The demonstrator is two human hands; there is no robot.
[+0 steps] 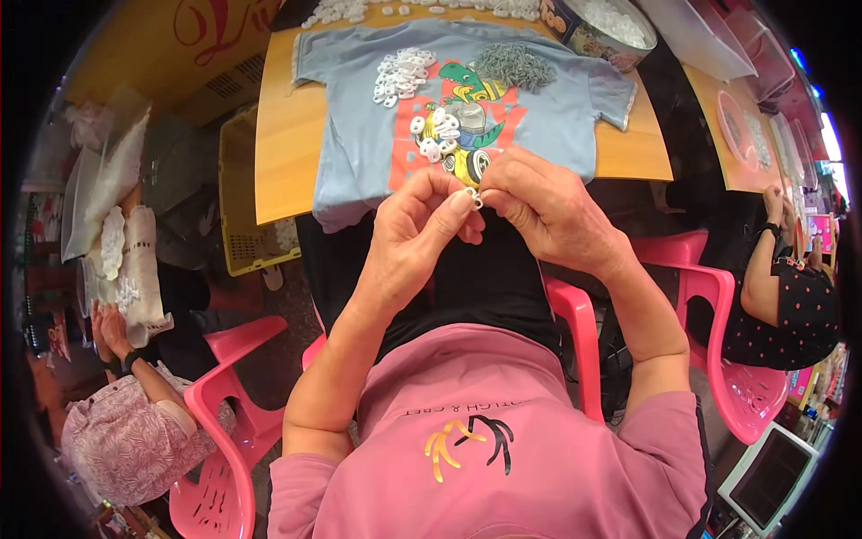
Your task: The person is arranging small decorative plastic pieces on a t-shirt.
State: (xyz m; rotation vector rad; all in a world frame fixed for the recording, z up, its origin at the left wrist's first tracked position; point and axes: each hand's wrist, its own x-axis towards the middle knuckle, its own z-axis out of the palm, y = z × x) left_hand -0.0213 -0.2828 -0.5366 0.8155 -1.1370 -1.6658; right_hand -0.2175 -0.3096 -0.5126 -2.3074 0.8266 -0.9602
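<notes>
Above my lap, just off the table's near edge, my left hand (415, 220) pinches a small white plastic piece with holes (476, 201) between thumb and fingers. My right hand (555, 207) meets it there, its fingertips pressed together against the piece; whatever is between them is hidden. Just beyond my hands lies a small heap of white two-holed plastic pieces (436, 133) on a grey-blue T-shirt (355, 135) with a dinosaur print. Farther back on the shirt are a bigger white heap (404, 75) and a pile of grey, spring-like parts (516, 67).
The shirt covers much of a wooden table (283, 162). More white pieces (337, 11) line its far edge, beside a round tin (615, 25) of white parts. A yellow crate (241, 193) stands at left. People sit in pink chairs (215, 449) on both sides.
</notes>
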